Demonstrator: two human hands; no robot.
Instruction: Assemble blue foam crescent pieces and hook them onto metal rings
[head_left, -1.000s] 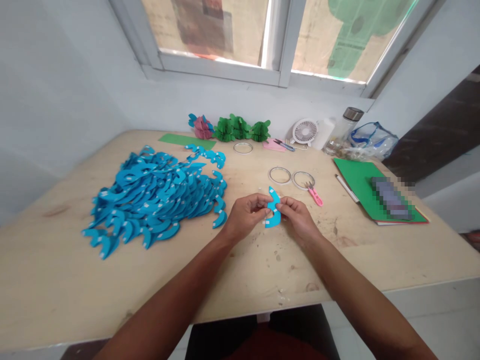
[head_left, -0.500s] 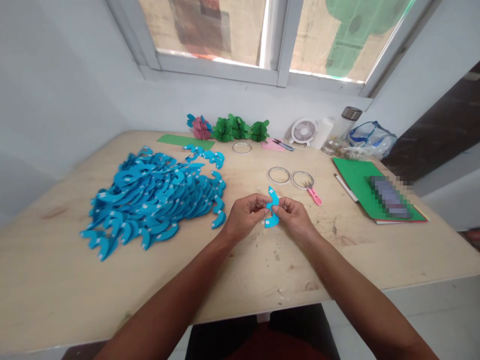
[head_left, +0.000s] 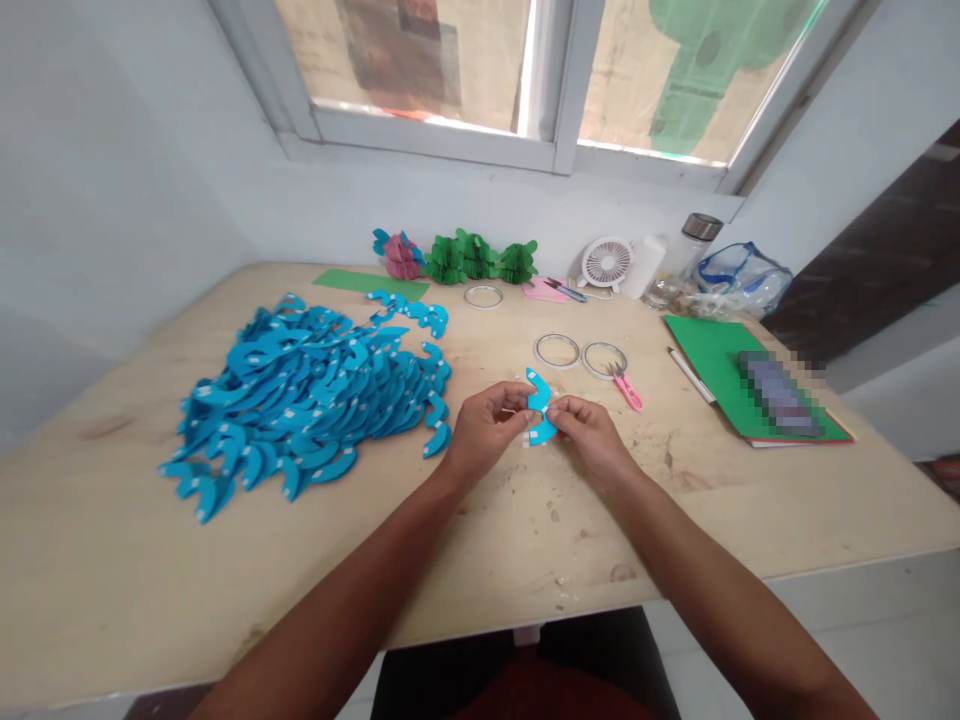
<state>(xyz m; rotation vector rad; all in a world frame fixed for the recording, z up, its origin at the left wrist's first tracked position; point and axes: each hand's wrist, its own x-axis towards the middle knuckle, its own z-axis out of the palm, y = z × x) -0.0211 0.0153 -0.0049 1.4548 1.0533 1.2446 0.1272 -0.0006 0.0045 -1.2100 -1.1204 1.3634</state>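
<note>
Between my two hands is a curved blue paper piece (head_left: 537, 386) with small white squares on it, held just above the table. My left hand (head_left: 487, 428) pinches it from the left side. On its right edge the thumb and fingertips of my right hand (head_left: 587, 425) are closed. A large heap of similar blue paper pieces (head_left: 322, 380) lies to the left of my left hand. Two rolls of narrow tape (head_left: 557, 350) lie just beyond my hands, and pink thread snips (head_left: 626, 385) rest beside the right-hand roll.
Along the wall stand green paper honeycomb shapes (head_left: 476, 257), a pink one (head_left: 403, 257), a small white fan (head_left: 607, 263) and a bottle (head_left: 694, 245). Another tape roll (head_left: 483, 296) lies near them. At right are green sheets (head_left: 712, 350), a pen (head_left: 691, 375) and a blurred-out dark object (head_left: 780, 390).
The blue paper piece has shifted slightly up and left and turned a little in my fingers. Both hands keep hold of it; the right fingers now sit on its right edge.
</note>
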